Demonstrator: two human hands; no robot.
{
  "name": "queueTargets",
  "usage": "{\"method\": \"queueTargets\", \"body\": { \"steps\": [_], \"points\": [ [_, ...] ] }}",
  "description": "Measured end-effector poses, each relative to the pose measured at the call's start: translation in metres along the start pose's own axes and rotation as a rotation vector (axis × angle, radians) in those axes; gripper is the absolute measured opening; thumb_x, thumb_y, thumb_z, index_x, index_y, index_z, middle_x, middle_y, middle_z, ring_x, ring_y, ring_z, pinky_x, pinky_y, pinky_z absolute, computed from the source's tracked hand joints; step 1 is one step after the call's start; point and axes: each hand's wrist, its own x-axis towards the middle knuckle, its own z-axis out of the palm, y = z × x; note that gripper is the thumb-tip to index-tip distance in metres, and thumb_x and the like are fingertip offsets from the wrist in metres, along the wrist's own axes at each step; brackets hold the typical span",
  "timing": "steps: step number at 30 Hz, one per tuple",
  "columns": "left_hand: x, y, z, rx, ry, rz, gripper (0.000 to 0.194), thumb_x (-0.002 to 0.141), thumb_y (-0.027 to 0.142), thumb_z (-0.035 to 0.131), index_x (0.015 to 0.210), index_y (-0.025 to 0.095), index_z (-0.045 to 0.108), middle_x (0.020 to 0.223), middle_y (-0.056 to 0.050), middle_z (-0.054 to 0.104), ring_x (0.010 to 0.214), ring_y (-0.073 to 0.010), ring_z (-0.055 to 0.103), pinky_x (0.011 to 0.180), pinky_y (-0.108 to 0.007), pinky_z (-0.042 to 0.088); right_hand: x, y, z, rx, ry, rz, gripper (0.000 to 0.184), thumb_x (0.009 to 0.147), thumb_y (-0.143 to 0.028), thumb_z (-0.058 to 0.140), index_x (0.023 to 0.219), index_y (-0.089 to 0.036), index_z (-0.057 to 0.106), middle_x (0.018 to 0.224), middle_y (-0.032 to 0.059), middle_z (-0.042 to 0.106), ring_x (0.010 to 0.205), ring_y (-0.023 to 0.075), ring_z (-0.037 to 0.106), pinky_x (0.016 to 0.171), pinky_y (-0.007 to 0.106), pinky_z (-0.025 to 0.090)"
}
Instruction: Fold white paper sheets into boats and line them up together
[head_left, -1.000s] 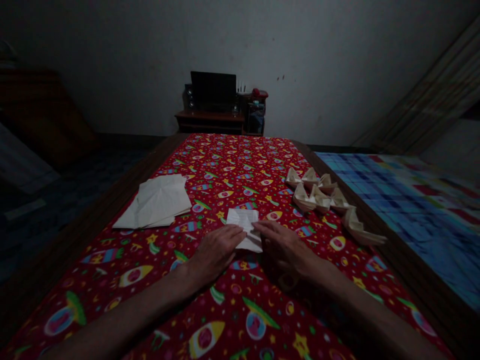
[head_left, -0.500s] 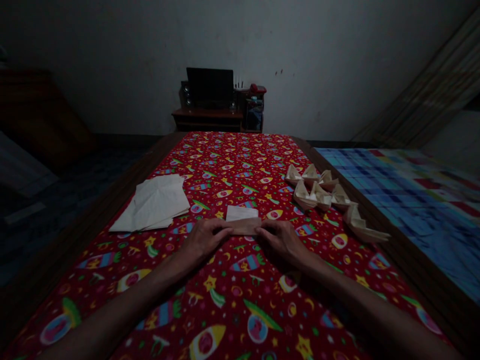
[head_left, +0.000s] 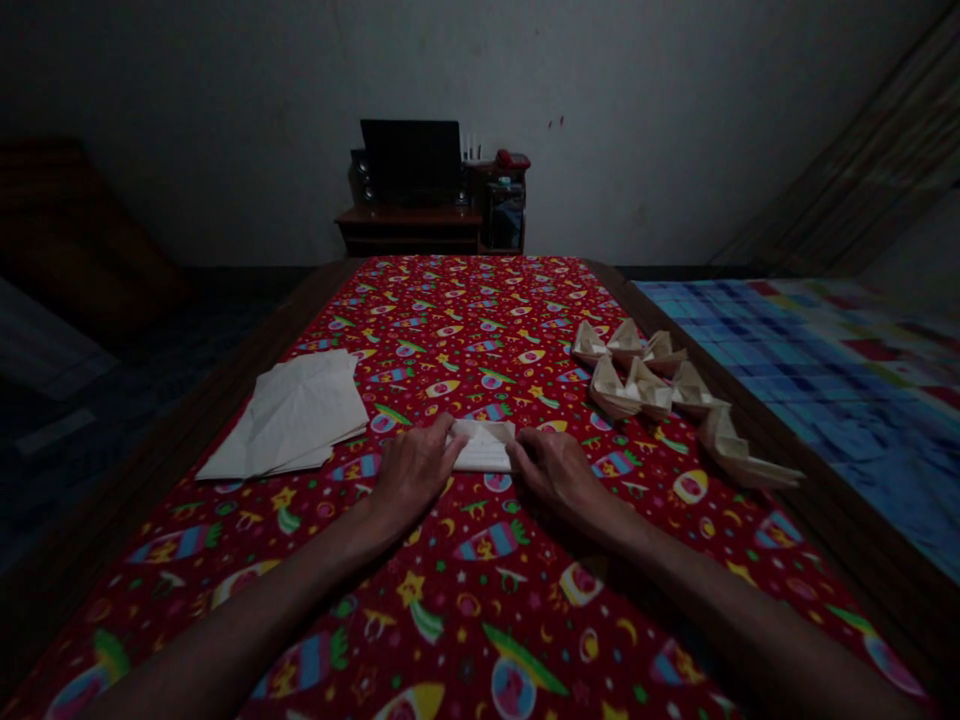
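Observation:
A small folded sheet of paper (head_left: 484, 452) lies flat on the red patterned cloth (head_left: 480, 590), directly in front of me. My left hand (head_left: 417, 462) grips its left end, thumb on top. At the opposite end, my right hand (head_left: 556, 470) pinches the paper's right edge between thumb and fingers. Over to the left rests a loose stack of pale paper sheets (head_left: 292, 415) with creases across the top one. Several folded paper boats (head_left: 628, 390) stand grouped on the right, and one more paper boat (head_left: 739, 455) sits nearer to me.
The cloth covers a long table with a dark wooden edge (head_left: 750, 430). Beyond its far end stand a desk (head_left: 409, 218) with a black monitor (head_left: 411, 162) and a red telephone (head_left: 513, 159). A blue checked cover (head_left: 757, 350) lies lower on the right.
The near part of the paper has been folded up over the far part, making a narrower strip. Both hands have moved from lying on the paper to gripping its two ends.

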Motion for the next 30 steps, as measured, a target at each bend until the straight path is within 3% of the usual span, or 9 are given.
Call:
{"method": "queueTargets", "body": {
  "steps": [9, 14, 19, 24, 30],
  "points": [
    [0.01, -0.002, -0.003, 0.058, -0.021, -0.027, 0.038, 0.091, 0.039, 0.04, 0.124, 0.022, 0.047, 0.076, -0.004, 0.069, 0.068, -0.0238, 0.066, 0.057, -0.03, 0.042, 0.002, 0.0, -0.001, -0.094, -0.028, -0.015, 0.032, 0.09, -0.03, 0.04, 0.07, -0.015, 0.06, 0.057, 0.003, 0.056, 0.05, 0.0099, 0.044, 0.051, 0.023, 0.024],
    [0.006, 0.003, -0.005, 0.051, 0.082, 0.232, 0.028, 0.092, 0.027, 0.04, 0.115, 0.017, 0.055, 0.109, -0.011, 0.063, 0.1, -0.025, 0.058, 0.086, -0.039, 0.045, 0.005, 0.004, 0.003, -0.137, -0.021, -0.035, 0.032, 0.089, -0.03, 0.041, 0.068, -0.015, 0.059, 0.055, 0.0025, 0.054, 0.048, 0.0096, 0.04, 0.051, 0.025, 0.022],
    [-0.009, 0.02, 0.004, -0.108, 0.01, 0.495, 0.036, 0.094, 0.023, 0.037, 0.127, 0.014, 0.047, 0.134, -0.01, 0.051, 0.128, -0.0219, 0.041, 0.109, -0.042, 0.03, 0.004, 0.003, 0.002, -0.112, -0.014, -0.048, 0.032, 0.089, -0.028, 0.039, 0.066, -0.014, 0.057, 0.054, 0.0017, 0.052, 0.048, 0.0086, 0.038, 0.051, 0.024, 0.023],
    [-0.022, 0.027, 0.011, -0.113, -0.056, 0.485, 0.049, 0.095, 0.03, 0.034, 0.141, 0.013, 0.027, 0.147, -0.011, 0.032, 0.138, -0.0229, 0.023, 0.111, -0.042, 0.029, 0.005, 0.002, 0.0, -0.08, -0.024, -0.043, 0.032, 0.09, -0.027, 0.039, 0.064, -0.014, 0.054, 0.052, 0.0001, 0.049, 0.047, 0.0075, 0.036, 0.05, 0.023, 0.023],
    [-0.023, 0.026, 0.009, -0.073, -0.06, 0.449, 0.048, 0.095, 0.036, 0.034, 0.139, 0.016, 0.032, 0.147, -0.014, 0.03, 0.139, -0.0277, 0.019, 0.11, -0.051, 0.025, 0.003, 0.004, 0.003, -0.107, 0.008, -0.084, 0.033, 0.091, -0.025, 0.036, 0.068, -0.014, 0.056, 0.055, 0.0017, 0.051, 0.048, 0.0083, 0.035, 0.051, 0.024, 0.024]
  ]
}}
